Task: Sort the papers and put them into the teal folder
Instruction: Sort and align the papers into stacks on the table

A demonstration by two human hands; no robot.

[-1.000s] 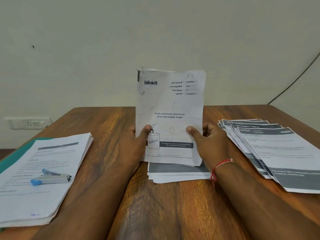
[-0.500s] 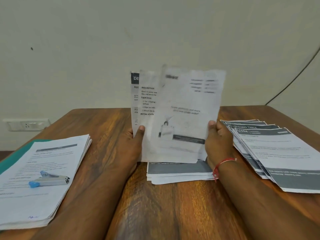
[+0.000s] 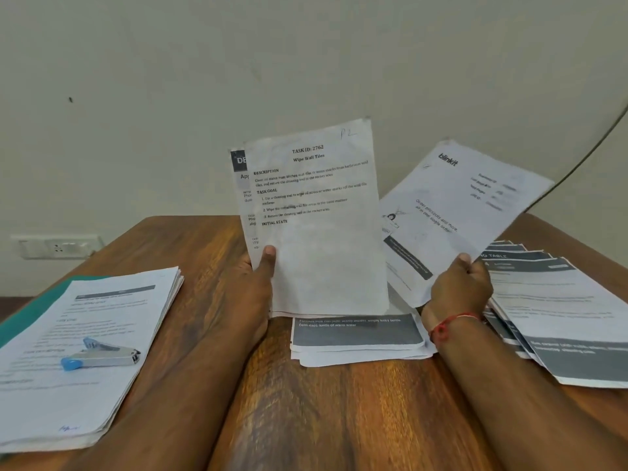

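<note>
Now right hand (image 3: 462, 287) has swung blinkit sheet (image 3: 458, 205) aside.

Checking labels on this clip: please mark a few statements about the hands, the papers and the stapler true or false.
1. The right hand holds the blinkit sheet. True.
2. The right hand also holds the stapler. False: the stapler lies on the left paper pile.
3. The left hand holds the Wipe Wall Tiles sheet upright. True.
4. The teal folder lies on top of the left paper pile. False: it lies beneath that pile.
</note>
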